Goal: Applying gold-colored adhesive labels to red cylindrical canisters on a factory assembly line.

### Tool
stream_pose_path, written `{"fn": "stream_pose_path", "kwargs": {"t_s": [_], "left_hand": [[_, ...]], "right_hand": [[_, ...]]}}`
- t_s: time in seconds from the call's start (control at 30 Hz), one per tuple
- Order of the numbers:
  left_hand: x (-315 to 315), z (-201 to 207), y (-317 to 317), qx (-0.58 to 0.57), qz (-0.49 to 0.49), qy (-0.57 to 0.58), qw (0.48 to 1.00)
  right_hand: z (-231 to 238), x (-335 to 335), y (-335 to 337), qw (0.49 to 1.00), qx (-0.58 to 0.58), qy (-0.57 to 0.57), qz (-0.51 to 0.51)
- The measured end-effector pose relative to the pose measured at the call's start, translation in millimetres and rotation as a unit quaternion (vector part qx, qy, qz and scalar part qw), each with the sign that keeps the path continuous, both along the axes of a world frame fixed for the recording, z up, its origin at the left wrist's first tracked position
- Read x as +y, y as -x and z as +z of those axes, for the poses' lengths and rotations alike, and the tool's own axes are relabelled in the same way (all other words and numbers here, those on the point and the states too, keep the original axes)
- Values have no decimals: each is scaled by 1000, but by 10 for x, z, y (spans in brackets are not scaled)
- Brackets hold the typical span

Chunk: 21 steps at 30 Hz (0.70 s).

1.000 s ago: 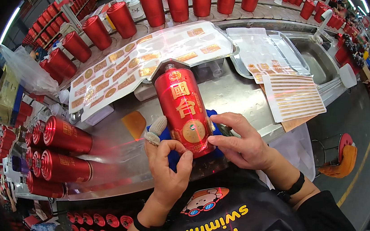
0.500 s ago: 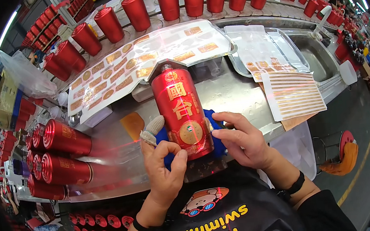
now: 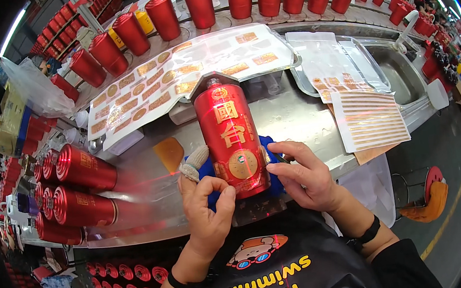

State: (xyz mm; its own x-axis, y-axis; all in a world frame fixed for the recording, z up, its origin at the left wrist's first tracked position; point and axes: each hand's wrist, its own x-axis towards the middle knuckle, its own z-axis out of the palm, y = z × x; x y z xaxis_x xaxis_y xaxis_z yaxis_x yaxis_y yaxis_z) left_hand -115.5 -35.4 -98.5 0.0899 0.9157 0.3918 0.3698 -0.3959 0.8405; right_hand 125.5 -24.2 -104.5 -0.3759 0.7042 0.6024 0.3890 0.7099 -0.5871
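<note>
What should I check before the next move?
1. Bottle laid with its round gold sticker showing: ok.
2. Bottle neck at the dark notched rest: ok.
3. Finger cover on the left hand: ok.
4. Left hand pinching anything: cannot tell; nothing shows clearly between thumb and fingertip.
5. Right hand by the bottle's lower right side: ok; firm contact: cannot tell.
6. Gold stickers left on the sheet beyond the bottle: ok.

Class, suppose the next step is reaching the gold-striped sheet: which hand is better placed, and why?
The right hand, probably: it is nearer the gold-striped sheet, on the same side of the red bottle. The left hand is across the bottle.
</note>
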Motion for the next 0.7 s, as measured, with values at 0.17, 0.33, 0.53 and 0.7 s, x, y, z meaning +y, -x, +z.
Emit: {"fn": "stream_pose_path", "kwargs": {"t_s": [0.17,0.33,0.53,0.7], "left_hand": [[-7,11,-9,21,17,-5,1000],[16,-3,-7,48,24,-13,998],[12,-68,96,53,16,0,998],[5,71,93,110,10,-64,992]], "right_hand": [[0,-7,-7,1000,10,9,-2],[7,-40,-53,997,63,55,-1],[10,-159,-76,937,249,243,37],[65,-224,-161,904,249,346,43]]}}
